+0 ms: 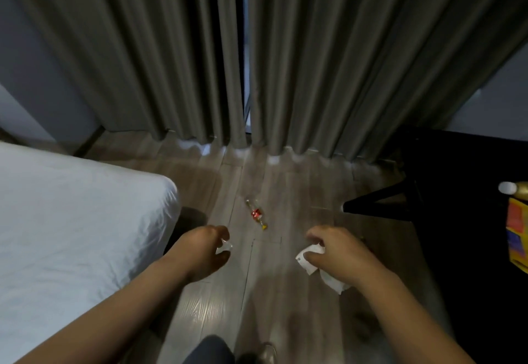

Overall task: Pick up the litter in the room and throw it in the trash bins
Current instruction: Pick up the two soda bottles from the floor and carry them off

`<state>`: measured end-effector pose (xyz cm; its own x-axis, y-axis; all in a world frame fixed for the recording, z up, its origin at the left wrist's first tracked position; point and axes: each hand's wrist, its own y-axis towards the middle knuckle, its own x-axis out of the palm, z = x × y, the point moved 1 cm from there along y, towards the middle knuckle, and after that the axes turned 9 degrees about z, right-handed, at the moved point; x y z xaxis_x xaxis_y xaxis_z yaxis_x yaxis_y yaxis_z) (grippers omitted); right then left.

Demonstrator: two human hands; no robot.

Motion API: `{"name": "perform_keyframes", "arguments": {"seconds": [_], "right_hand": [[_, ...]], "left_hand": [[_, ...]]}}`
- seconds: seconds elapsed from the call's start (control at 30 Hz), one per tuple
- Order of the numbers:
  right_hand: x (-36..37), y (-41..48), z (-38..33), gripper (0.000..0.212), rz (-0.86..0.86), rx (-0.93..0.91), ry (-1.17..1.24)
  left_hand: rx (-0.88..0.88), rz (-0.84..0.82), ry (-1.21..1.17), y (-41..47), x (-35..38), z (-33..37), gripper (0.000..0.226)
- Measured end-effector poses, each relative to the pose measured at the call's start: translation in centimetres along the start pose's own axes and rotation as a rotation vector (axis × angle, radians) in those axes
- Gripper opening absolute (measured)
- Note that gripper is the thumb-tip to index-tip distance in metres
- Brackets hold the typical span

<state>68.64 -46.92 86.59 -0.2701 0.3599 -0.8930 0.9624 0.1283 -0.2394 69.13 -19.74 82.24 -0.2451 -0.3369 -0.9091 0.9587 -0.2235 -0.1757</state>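
Left hand point(205, 249): fingers curled, thumb and fingertips pinching a small pale scrap point(224, 248); whether the scrap is plastic or paper cannot be told. Right hand point(334, 252): fingers curled downward and gripping a crumpled white paper point(310, 263), part of which hangs below the palm towards the wrist. Both hands are held out above the wooden floor point(271, 300), well apart from each other, and neither touches the floor. Litter not yet collected: one wrapper point(256, 214) with a red middle, a yellow end and a clear end lies flat on the floor ahead of the hands, between them and slightly nearer the left hand. It touches nothing else. Surroundings: a bed point(71, 220) with a white sheet fills the left side, its corner just beside the left forearm. Grey curtains point(171, 49) hang to the floor behind the wrapper, with a narrow gap at the centre. On the right stands a black bench point(463, 163); one slanted bench leg point(380, 206) reaches out over the floor ahead of the right hand. On the bench, at the frame edge, are a bottle point(513, 188) with a white cap and a yellow box point(517, 238).
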Motion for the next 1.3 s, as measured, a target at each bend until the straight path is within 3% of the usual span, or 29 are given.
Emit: {"name": "perform_keyframes", "arguments": {"seconds": [0.3, 0.53, 0.63, 0.73, 0.97, 1.3], "right_hand": [[0.5, 11.4, 0.9, 0.033, -0.073, 0.049, 0.003], [2.6, 21.5, 0.5, 0.022, -0.079, -0.1, -0.139], [4.9, 25.3, 1.9, 0.034, -0.111, 0.016, -0.106], [7.8, 29.3, 4.0, 0.032, -0.143, 0.063, -0.044], [18.0, 37.9, 10.0, 0.04, -0.279, 0.1, -0.025], [40.7, 46.3, 19.5, 0.038, -0.372, -0.066, -0.049]], "left_hand": [[-0.042, -0.09, -0.009, 11.8, 0.9, -4.6, 0.036], [-0.087, -0.179, -0.033, 22.5, 2.4, -9.9, 0.037], [-0.096, -0.212, -0.025, 26.5, 4.3, -11.6, 0.037], [-0.124, -0.243, -0.018, 29.5, 7.2, -13.2, 0.038], [-0.202, -0.303, 0.078, 33.5, 18.9, -17.7, 0.039], [-0.313, -0.314, 0.113, 36.5, 42.2, -27.8, 0.044]]}}
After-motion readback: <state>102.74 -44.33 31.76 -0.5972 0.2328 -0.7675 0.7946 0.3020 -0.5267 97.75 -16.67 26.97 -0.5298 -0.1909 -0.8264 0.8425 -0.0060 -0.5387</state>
